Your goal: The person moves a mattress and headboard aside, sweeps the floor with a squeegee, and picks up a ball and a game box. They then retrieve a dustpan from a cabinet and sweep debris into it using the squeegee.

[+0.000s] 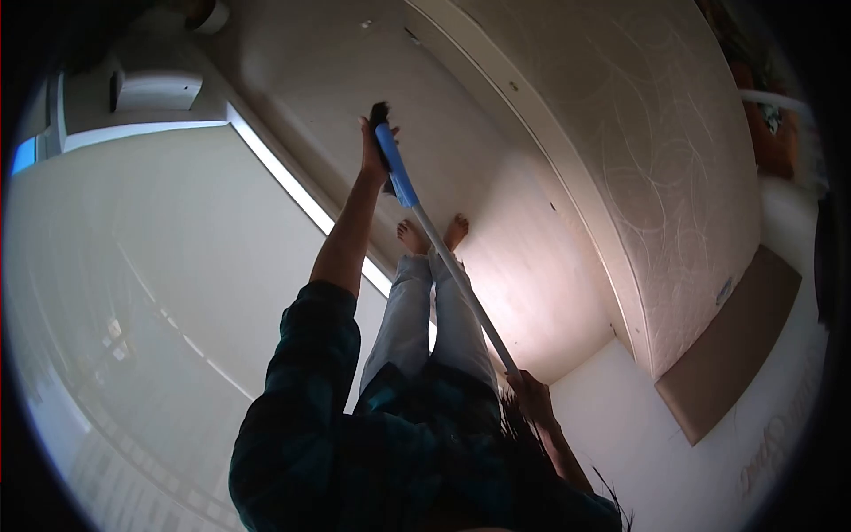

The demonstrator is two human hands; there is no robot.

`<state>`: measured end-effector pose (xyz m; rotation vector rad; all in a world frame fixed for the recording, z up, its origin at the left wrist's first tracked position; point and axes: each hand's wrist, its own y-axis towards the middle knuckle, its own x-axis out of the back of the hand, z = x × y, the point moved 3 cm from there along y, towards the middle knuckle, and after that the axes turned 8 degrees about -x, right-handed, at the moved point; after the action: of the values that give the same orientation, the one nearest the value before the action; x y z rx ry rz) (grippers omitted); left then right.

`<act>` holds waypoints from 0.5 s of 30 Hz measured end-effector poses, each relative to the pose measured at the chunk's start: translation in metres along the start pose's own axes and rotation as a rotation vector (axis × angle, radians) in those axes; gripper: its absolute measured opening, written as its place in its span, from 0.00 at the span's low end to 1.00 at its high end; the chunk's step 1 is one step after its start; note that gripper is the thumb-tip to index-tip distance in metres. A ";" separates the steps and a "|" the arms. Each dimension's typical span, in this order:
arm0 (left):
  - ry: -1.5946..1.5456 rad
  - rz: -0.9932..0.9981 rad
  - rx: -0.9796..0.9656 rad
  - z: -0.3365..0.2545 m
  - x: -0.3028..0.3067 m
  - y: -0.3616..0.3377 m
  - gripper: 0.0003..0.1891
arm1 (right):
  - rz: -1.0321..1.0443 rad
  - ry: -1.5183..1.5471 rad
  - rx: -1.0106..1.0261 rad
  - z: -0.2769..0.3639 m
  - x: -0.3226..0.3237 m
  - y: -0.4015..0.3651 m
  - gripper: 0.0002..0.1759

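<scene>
A long broom with a grey pole and a blue head slants across the view in front of my legs. Dark bristles show at the upper end of the head. My left hand holds the head from behind, with fingertips showing on its right side and the thumb on its left. Lower down, my right hand is closed round the pole near its other end. Some dark strands hang beside that hand and partly cover it.
Pale floor lies around my bare feet. A patterned mattress on a light base is at the right, with a brown padded panel beside it. Large pale panels stand at the left, below a white box.
</scene>
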<state>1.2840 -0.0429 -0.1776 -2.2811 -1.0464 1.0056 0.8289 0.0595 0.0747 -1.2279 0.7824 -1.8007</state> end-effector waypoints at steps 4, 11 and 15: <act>-0.043 -0.163 -0.118 0.013 -0.024 0.011 0.31 | -0.046 -0.065 -0.265 0.001 0.006 -0.023 0.13; -0.007 -0.140 -0.002 -0.007 -0.025 0.060 0.15 | -0.141 -0.055 -0.386 -0.086 -0.015 -0.079 0.13; 0.409 -0.148 0.035 -0.047 -0.007 0.082 0.11 | -0.226 0.011 -0.562 -0.171 -0.057 -0.076 0.19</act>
<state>1.3548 -0.1031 -0.1960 -2.2135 -0.9917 0.4650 0.6588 0.1543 0.0547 -1.7209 1.2533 -1.8249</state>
